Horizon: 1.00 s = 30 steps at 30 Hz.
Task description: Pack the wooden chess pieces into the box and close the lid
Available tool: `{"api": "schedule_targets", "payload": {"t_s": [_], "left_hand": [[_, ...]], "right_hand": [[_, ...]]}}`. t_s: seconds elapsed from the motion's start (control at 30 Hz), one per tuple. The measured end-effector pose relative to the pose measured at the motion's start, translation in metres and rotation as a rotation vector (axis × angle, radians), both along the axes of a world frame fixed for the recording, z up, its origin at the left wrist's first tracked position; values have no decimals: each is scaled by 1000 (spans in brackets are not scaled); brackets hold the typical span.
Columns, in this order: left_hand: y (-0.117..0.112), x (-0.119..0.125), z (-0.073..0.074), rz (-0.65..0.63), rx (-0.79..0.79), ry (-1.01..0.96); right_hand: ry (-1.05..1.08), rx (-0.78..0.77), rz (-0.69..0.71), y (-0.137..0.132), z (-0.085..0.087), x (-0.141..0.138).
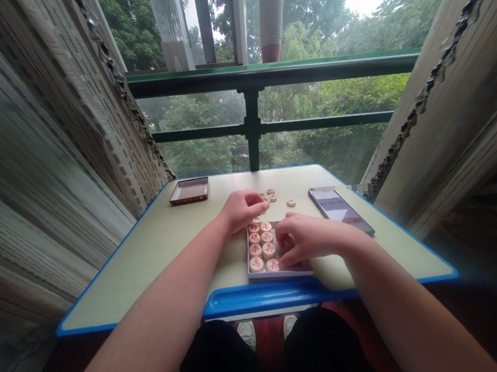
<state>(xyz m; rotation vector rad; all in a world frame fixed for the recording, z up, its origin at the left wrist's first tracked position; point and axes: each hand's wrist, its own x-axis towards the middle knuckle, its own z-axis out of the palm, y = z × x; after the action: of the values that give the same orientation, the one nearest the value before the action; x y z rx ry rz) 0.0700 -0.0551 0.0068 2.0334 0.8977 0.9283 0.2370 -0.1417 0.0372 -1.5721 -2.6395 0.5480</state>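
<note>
A shallow grey box (255,275) lies near the table's front edge, holding several round wooden pieces with red characters (261,246). My right hand (304,238) rests over the box's right half, fingers curled down onto the pieces there. My left hand (242,209) sits just behind the box, fingers pinched together over a piece that I cannot make out clearly. A few loose wooden pieces (271,195) lie on the table beyond my left hand, and one more piece (291,202) lies to their right.
The small green table (150,251) has a blue rim and stands against a glass balcony railing. A brown box lid (189,190) lies at the back left. A phone (340,209) lies at the right. Curtains hang on both sides.
</note>
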Motion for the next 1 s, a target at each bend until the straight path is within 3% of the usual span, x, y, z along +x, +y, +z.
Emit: {"api": "schedule_targets", "payload": {"t_s": [0.17,0.4,0.5,0.6,0.7,0.8,0.9,1.0], "left_hand": [[2,0,-1,29,10,50],[16,-5,-9,185,-2,16],[24,-12,-12,266,1,158],[24,-22,-5,305,42,405],[17,-34,10,252,-29,626],[8,-45,22,136,-76,776],[5,-53,25,37,-101,841],[7,-56,22,21,-91,818]], "right_hand": [[-9,3,15,1,-2,-1],[41,-30,46,-1,5,3],[105,9,31,1,7,7],[114,168,-151,8,1,9],[51,230,-274,18,-9,10],[-16,228,-226,25,-17,8],[-19,249,-214,30,-21,6],[19,264,-231,34,-24,5]]}}
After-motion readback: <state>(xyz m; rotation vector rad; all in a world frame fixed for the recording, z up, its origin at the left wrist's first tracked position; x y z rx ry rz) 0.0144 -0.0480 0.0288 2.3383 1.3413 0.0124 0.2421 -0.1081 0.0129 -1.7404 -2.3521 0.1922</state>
